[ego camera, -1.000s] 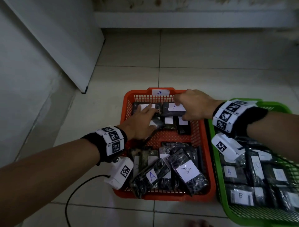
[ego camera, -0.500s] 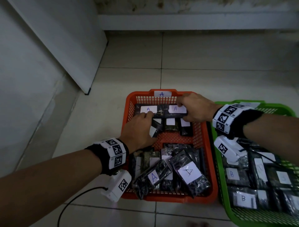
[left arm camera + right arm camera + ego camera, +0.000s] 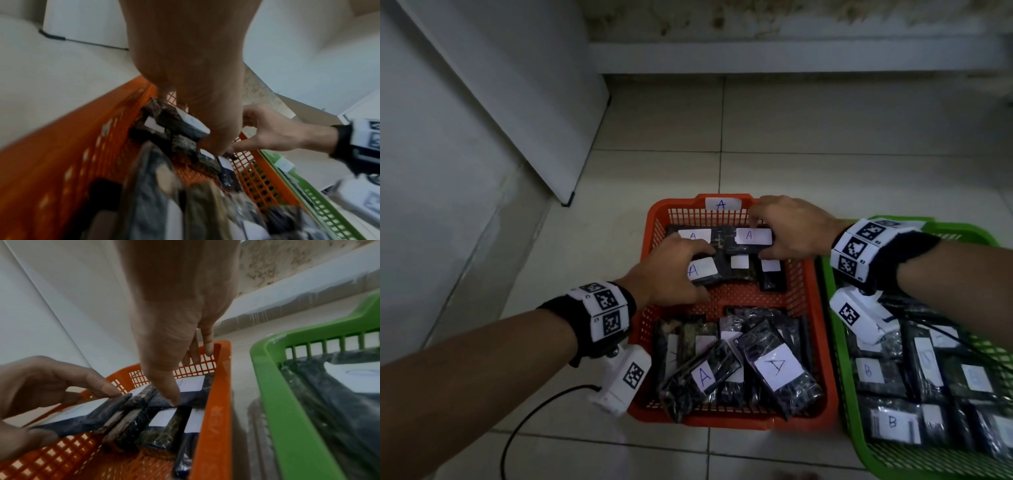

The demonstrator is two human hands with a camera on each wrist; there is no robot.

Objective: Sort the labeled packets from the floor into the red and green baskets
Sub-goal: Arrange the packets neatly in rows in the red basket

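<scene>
Packets (image 3: pixel 751 240) in red basket (image 3: pixel 650 219) — L hand (image 3: pixel 671 270), R hand (image 3: pixel 791 228) each pinch one, labels part-hidden.

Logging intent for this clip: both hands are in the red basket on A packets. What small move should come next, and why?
Probably set both packets flat in the far row and let go. The left hand grips one A packet tilted over the row; the right hand pinches another A packet near the far wall of the red basket, whose tag reads A. No loose packets show on the floor.

Tiled floor (image 3: pixel 825 137) bears red basket (image 3: pixel 822 342), green basket (image 3: pixel 840 394).
</scene>
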